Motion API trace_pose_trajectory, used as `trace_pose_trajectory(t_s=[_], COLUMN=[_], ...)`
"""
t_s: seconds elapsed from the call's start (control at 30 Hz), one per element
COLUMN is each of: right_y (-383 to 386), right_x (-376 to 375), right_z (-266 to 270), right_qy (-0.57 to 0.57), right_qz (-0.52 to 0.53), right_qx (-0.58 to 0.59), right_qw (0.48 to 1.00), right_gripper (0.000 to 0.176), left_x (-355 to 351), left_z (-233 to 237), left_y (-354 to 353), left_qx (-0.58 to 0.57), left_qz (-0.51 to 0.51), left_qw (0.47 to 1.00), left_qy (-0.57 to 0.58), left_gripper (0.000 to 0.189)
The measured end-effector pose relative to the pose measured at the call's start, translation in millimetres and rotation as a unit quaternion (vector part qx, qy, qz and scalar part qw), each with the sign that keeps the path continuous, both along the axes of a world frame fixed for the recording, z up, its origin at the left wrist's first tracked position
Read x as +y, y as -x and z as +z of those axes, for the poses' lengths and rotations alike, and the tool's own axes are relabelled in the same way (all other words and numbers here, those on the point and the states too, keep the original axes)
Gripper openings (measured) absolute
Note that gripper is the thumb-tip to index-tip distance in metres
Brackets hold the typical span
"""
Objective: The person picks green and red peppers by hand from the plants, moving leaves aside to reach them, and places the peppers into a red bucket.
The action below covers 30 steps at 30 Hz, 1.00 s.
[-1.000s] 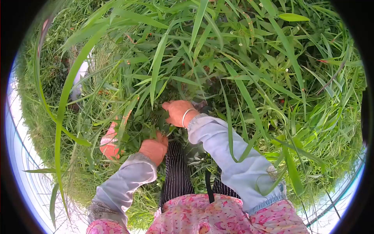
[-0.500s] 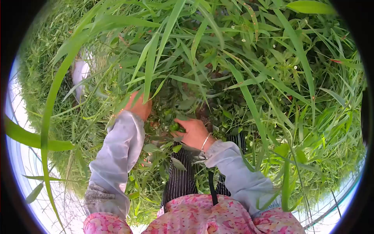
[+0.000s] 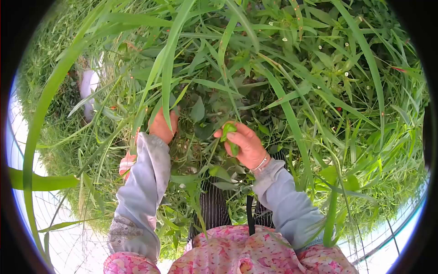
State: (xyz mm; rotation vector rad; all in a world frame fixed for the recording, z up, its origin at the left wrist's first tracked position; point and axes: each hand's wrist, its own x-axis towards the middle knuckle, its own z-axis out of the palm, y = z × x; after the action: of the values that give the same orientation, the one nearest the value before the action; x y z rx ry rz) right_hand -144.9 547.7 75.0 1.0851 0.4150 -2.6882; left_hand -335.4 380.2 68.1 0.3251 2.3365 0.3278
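Observation:
My right hand [image 3: 246, 145], with a bracelet at the wrist, is closed on a green pepper [image 3: 229, 137] between thumb and fingers. Leafy plants [image 3: 198, 112] stand around and between the two hands. To the left, my left hand [image 3: 163, 125] reaches in among the stems, partly covered by grass blades; its fingers are hidden, and whether it holds anything does not show.
Long grass blades [image 3: 169, 68] cross the view in front of the hands. A whitish object [image 3: 89, 86] lies in the grass at upper left. A pinkish item [image 3: 127, 163] is beside the left sleeve. Striped trousers [image 3: 213, 201] show below.
My right hand has moved right and slightly up, away from the plant stems, with green pepper now showing more clearly in its fingers. My left hand stays among the leaves.

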Motion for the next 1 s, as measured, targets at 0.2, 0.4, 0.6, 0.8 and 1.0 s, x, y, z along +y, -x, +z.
trace_pose_trajectory(t_s=[0.2,0.4,0.6,0.8,1.0], right_y=[19.3,57.3,62.0,56.8,49.6], right_x=[38.1,4.3,-35.1,-46.8,-66.8], right_z=[-9.9,-11.3,-39.9,-47.9,-74.3], right_qy=[0.053,0.023,-0.034,-0.038,-0.158], right_qz=[-0.069,0.061,0.163,0.188,0.195], right_qx=[0.097,0.075,0.085,0.024,0.086], right_qw=[0.991,0.995,0.982,0.981,0.964], right_gripper=[0.037,0.037,0.036,0.033,0.041], left_x=[2.0,-5.0,-13.3,13.7,66.9], left_z=[-9.8,-6.8,-6.5,44.2,74.0], left_y=[-8.3,-3.6,-13.4,-10.0,-25.0], left_qx=[-0.086,-0.006,-0.059,-0.202,0.151], left_qz=[0.228,0.066,0.242,0.307,-0.371], left_qw=[0.951,0.988,0.938,0.906,0.909], left_qy=[-0.192,-0.142,-0.242,-0.212,-0.114], left_gripper=[0.032,0.039,0.046,0.037,0.041])
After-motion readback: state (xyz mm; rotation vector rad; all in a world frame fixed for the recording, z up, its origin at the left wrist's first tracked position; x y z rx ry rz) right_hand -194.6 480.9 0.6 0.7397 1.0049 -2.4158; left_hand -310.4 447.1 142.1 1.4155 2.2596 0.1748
